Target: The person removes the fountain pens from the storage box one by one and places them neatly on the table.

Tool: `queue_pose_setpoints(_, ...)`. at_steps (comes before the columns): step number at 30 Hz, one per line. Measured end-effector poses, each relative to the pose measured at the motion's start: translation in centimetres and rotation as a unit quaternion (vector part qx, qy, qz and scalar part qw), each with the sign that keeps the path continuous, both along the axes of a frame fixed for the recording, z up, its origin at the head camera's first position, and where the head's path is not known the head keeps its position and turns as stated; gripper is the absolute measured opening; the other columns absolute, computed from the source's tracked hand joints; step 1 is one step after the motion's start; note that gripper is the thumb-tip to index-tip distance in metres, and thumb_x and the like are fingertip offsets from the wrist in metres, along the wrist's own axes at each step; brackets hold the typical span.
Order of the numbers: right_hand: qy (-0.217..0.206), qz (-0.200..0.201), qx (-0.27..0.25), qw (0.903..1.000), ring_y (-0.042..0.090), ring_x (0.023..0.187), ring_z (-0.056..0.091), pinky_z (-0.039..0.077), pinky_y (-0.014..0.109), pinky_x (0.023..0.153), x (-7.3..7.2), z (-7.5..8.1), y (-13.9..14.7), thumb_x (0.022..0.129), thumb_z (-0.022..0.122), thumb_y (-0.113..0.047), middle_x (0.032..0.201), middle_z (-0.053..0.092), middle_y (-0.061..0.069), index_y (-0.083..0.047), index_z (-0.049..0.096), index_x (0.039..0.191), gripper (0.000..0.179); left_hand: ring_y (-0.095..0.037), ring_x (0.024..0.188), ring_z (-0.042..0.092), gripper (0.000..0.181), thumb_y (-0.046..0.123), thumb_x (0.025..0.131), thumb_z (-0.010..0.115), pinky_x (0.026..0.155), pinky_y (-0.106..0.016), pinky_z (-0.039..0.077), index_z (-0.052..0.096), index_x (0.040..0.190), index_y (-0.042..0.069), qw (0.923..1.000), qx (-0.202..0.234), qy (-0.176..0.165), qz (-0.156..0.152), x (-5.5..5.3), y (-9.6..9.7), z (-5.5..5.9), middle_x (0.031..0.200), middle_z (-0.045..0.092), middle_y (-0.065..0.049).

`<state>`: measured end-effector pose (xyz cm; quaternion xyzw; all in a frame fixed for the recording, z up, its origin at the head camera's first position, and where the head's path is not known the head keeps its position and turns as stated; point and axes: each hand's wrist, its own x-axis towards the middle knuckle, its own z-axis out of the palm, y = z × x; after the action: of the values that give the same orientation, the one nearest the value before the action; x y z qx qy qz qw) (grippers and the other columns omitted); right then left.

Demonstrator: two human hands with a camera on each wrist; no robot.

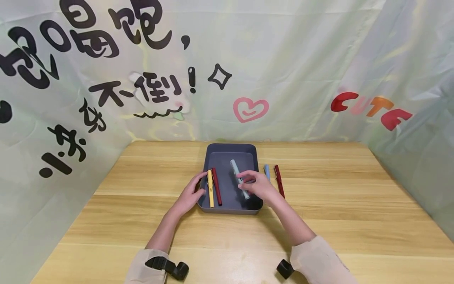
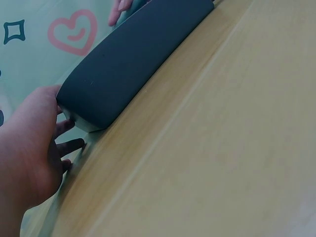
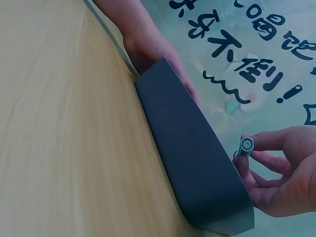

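My right hand [image 1: 260, 184] pinches a pale blue-grey pen [image 1: 234, 167] over the dark grey tray [image 1: 230, 212]. In the right wrist view, that pen's round end [image 3: 247, 144] pokes above the tray's rim between thumb and fingers. A yellow pen [image 1: 211, 189] and a dark red pen [image 1: 217, 187] lie side by side in the tray's left part. At the tray's left wall, my left hand [image 1: 189, 196] rests against the outside with its fingers loosely bent. The left wrist view shows this hand [image 2: 37, 148] beside the tray's near corner.
On the wooden table [image 1: 337, 189], a blue pen [image 1: 267, 171] and another dark red pen [image 1: 279, 181] lie right of the tray, the blue one partly behind my right hand. A printed curtain [image 1: 283, 59] hangs behind and at both sides.
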<state>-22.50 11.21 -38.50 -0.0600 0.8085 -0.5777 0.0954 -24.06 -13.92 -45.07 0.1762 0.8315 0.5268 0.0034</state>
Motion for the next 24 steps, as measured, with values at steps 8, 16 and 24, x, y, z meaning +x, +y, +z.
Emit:
queue_pose_setpoints(8,0.006,-0.003,-0.003,1.0000,0.020,0.074,0.057,0.051,0.032,0.065,0.3,0.2,1.1,0.083,0.065,0.000,0.094,0.057,0.014,0.004,0.059,0.115,0.033,-0.028,0.133,0.021,0.057,0.001,0.086,0.051,0.105,-0.047,0.018,0.037,0.141,0.011,1.0000,-0.004,0.003,0.001,0.0,0.1,0.0,0.147,0.025,-0.013)
queue_pose_setpoints(16,0.009,-0.012,0.009,0.9998,0.020,0.075,0.058,0.051,0.032,0.067,0.7,0.6,2.1,0.084,0.064,-0.001,0.098,0.056,0.016,0.003,0.058,0.116,0.033,-0.033,0.133,0.020,0.057,-0.003,0.086,0.050,0.105,-0.050,0.017,0.035,0.141,0.005,1.0000,0.003,-0.007,-0.004,0.8,0.3,1.4,0.147,0.023,-0.018)
queue_pose_setpoints(24,0.014,-0.023,0.007,0.9996,0.020,0.071,0.055,0.049,0.038,0.065,1.1,1.0,3.3,0.084,0.065,-0.002,0.095,0.057,0.015,0.003,0.058,0.116,0.034,-0.035,0.133,0.017,0.055,-0.004,0.088,0.048,0.105,-0.050,0.016,0.032,0.141,0.000,0.9997,-0.009,-0.021,-0.011,2.3,0.6,3.7,0.146,0.020,-0.022)
